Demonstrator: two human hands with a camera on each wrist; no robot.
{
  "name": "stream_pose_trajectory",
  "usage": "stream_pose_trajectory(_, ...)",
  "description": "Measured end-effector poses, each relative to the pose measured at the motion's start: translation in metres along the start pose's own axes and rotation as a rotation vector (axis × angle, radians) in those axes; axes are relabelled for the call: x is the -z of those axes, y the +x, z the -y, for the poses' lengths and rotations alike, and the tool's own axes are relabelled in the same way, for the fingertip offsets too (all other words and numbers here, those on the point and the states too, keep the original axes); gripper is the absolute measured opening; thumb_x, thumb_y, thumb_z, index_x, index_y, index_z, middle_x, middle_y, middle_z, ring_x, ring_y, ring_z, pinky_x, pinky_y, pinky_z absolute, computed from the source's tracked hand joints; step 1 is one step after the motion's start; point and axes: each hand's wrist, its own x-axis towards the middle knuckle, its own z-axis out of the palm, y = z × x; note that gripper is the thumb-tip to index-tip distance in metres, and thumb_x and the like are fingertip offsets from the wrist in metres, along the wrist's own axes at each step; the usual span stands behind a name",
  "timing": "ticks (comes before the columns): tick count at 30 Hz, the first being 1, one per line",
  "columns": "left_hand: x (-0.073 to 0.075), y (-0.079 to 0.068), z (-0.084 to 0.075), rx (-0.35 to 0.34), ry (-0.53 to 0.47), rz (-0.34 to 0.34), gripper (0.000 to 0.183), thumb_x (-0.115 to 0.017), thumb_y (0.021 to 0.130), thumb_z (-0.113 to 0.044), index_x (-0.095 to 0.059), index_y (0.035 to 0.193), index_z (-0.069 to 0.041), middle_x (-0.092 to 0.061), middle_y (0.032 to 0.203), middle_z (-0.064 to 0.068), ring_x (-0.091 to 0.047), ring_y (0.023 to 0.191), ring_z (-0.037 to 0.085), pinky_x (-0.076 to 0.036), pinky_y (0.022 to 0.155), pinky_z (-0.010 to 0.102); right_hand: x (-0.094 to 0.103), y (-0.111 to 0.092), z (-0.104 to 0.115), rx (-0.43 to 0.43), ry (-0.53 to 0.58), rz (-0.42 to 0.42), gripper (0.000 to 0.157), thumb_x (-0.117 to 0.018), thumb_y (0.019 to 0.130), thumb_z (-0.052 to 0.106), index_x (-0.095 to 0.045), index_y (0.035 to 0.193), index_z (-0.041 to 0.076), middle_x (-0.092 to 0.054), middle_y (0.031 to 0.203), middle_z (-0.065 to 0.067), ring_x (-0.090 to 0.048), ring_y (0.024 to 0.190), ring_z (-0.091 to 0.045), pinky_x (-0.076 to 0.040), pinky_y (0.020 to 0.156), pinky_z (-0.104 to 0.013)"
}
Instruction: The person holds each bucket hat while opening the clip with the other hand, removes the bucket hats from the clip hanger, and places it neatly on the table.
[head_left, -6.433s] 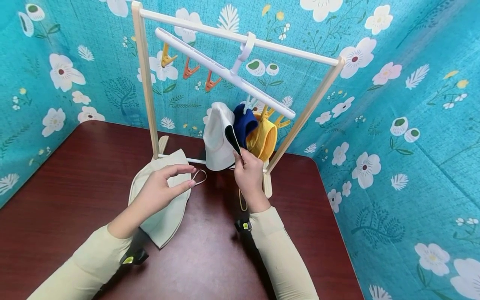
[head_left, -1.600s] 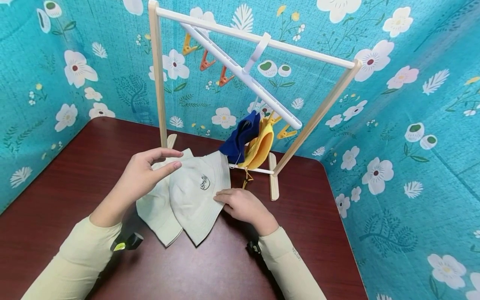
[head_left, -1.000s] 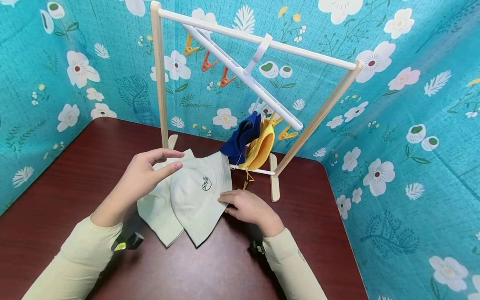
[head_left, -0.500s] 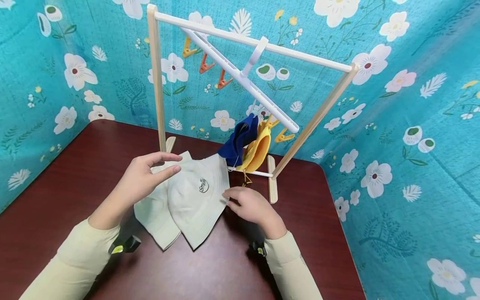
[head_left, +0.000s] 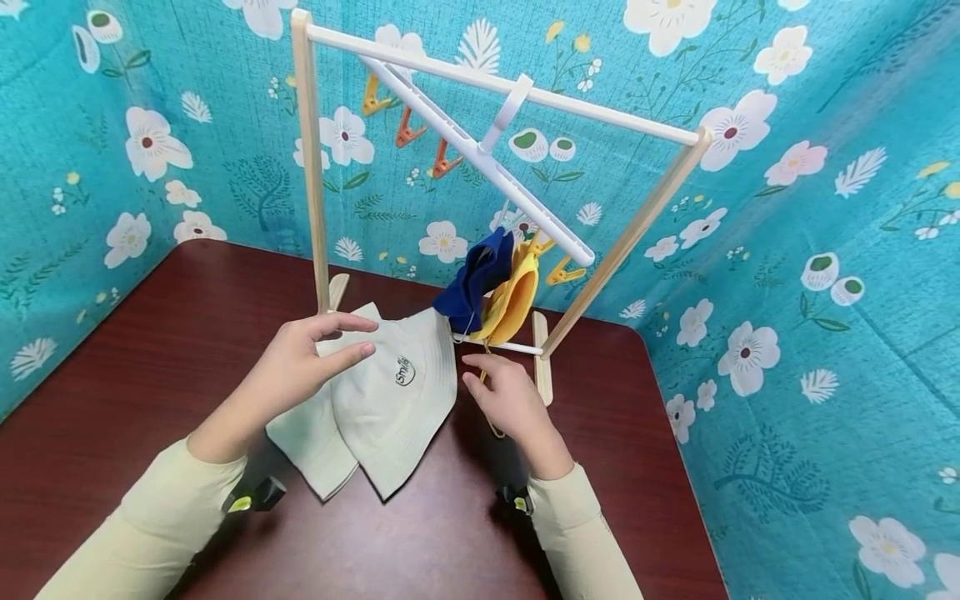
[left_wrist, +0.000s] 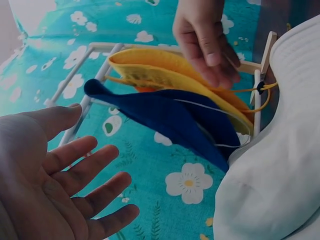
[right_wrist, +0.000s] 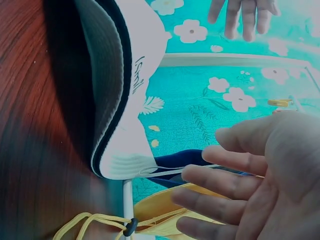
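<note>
A cream bucket hat [head_left: 397, 392] with a dark "smile" print lies on the table, overlapping a second pale hat [head_left: 311, 442] on its left. My left hand [head_left: 303, 362] hovers above the two hats, thumb and fingers apart, holding nothing. To the right of the front hat's brim is my right hand [head_left: 513, 400], its fingers spread and nothing in them. Behind it, a blue hat [head_left: 480, 279] and a yellow hat [head_left: 513, 296] hang side by side from the white clip hanger [head_left: 480, 154]. In the right wrist view, the yellow hat's cord [right_wrist: 95, 220] trails onto the table.
The hanger hooks over the top rail of a wooden rack [head_left: 307, 158] and slants across it. Several unused clips hang from it, among them an orange clip [head_left: 444, 158] and a yellow clip [head_left: 564, 271]. Flowered teal cloth [head_left: 757, 350] borders the dark red table [head_left: 615, 508].
The cream hat, earlier held up by my right hand beside the blue hat, now lies over the other pale hat. My right hand has let go of its brim and moved right; the left hand stays raised.
</note>
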Motion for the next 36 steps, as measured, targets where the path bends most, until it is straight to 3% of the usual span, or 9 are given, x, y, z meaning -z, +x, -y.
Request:
stream_pose_trajectory(7, -0.009, 0.007, -0.004, -0.037, 0.052, 0.027, 0.035, -0.077, 0.093, -0.039, -0.074, 0.124, -0.022, -0.073, 0.123, -0.004, -0.061, 0.125, 0.021, -0.051, 0.095, 0.049, 0.000, 0.001, 0.002, -0.081, 0.117, -0.099, 0.040, -0.067, 0.100, 0.023, -0.063, 0.139, 0.011, -0.072, 0.127, -0.006, -0.069, 0.115, -0.021, -0.057, 0.094, -0.042)
stream_pose_trajectory(19, -0.016, 0.024, -0.017, -0.077, 0.063, 0.093, 0.033, -0.074, 0.095, -0.041, -0.073, 0.123, -0.025, -0.073, 0.121, -0.004, -0.063, 0.119, 0.025, -0.049, 0.100, 0.052, -0.003, 0.004, 0.001, -0.122, 0.280, -0.207, 0.055, -0.066, 0.101, 0.021, -0.049, 0.148, -0.001, -0.069, 0.132, -0.013, -0.069, 0.118, -0.026, -0.055, 0.099, -0.042)
stream_pose_trajectory(27, -0.026, 0.042, -0.028, -0.055, 0.016, 0.098, 0.037, -0.075, 0.094, -0.042, -0.072, 0.125, -0.022, -0.072, 0.124, -0.001, -0.063, 0.121, 0.021, -0.049, 0.103, 0.050, 0.001, 0.003, -0.001, -0.154, 0.302, -0.265, 0.057, -0.067, 0.100, 0.021, -0.048, 0.149, -0.002, -0.068, 0.132, -0.016, -0.069, 0.117, -0.028, -0.056, 0.097, -0.043)
stream_pose_trajectory(36, -0.029, 0.071, -0.042, -0.034, -0.120, 0.101, 0.045, -0.073, 0.095, -0.040, -0.068, 0.131, -0.013, -0.071, 0.127, 0.005, -0.067, 0.117, 0.020, -0.055, 0.098, 0.042, 0.003, 0.005, -0.002, -0.154, 0.375, -0.331, 0.052, -0.067, 0.100, 0.018, -0.052, 0.146, -0.002, -0.070, 0.129, -0.017, -0.070, 0.115, -0.029, -0.057, 0.094, -0.042)
